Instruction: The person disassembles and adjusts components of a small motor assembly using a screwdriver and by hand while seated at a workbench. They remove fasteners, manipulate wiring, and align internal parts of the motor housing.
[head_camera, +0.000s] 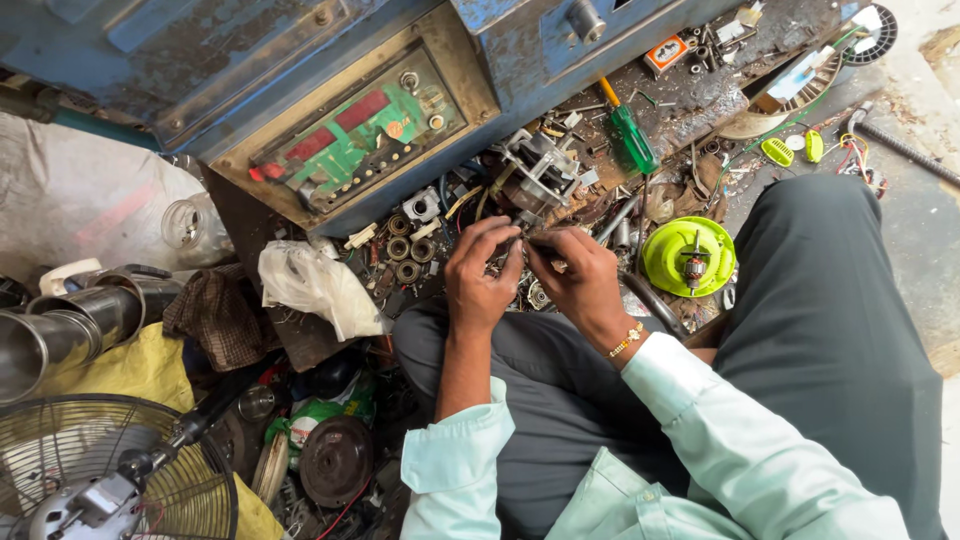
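Your big blue metal box is scratched and rusty. One round lime plastic cover sits by your knee, one green screwdriver above it. Your left hand and right hand both pinch one small dark metal part over your lap.

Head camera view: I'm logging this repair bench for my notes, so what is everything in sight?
Small part: one, dark, pinched between both hands.
Screwdriver: one, green handle, upper bench.
Motor housing: one, lime green, right of the hands.
Circuit board: one, green and red, in the blue casing.
Bearings: several, metallic, left of the hands.
Plastic bag: one, white, bench edge.
Steel jars: two, silver, far left.
Fan: one, wire guard, lower left.
Left hand: on the part.
Right hand: on the part, beaded bracelet at the wrist.
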